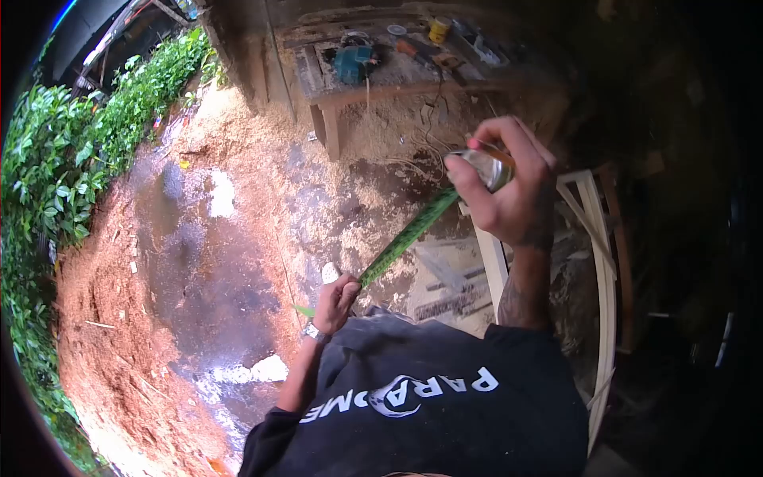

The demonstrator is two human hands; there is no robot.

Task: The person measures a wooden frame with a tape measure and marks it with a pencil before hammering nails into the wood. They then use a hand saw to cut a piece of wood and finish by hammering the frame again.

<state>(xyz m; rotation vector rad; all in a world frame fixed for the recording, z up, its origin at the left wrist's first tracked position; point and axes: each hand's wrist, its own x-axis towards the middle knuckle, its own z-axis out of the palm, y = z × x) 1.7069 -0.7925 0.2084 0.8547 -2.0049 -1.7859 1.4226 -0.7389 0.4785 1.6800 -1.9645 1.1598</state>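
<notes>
A tape measure (486,168) sits in my right hand (517,187), raised at the upper right with the fingers curled round its case. From the case a green tape blade (409,238) runs down and left to my left hand (337,304). The fingers of that hand are closed on the blade, and a short green end (303,311) sticks out past them. My left wrist wears a watch (312,331). Both hands are in front of my dark printed shirt (445,397).
A wooden workbench (381,91) stands ahead, bearing a teal power tool (352,63), a yellow container (439,30) and other tools. Pale timber lengths (602,278) stand at my right. Sawdust (111,294) and wet patches (199,278) cover the ground; green plants (71,159) grow at left.
</notes>
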